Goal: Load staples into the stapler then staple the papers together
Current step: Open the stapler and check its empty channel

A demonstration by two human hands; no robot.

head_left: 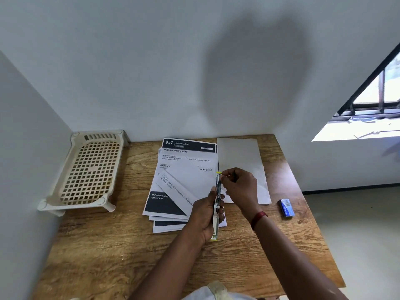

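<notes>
My left hand (pixel 204 215) wrapped around the slim stapler (pixel 217 210) above the papers (pixel 184 176) at the tabletop's (pixel 108 245) middle, my right hand (pixel 240 185) pinching at its far end, small blue staple box (pixel 287 207) near the right edge, cream basket (pixel 88 169) in the far-left corner

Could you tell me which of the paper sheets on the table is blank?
The plain white sheet lying alone at the right, beside the printed stack; the stacked sheets all carry text.

Both forearms are extended forward and converge above the desk. The left hand (pixel 205 215) is curled in a closed grip, while the right hand (pixel 240 185) is pinched at the fingertips.
</notes>
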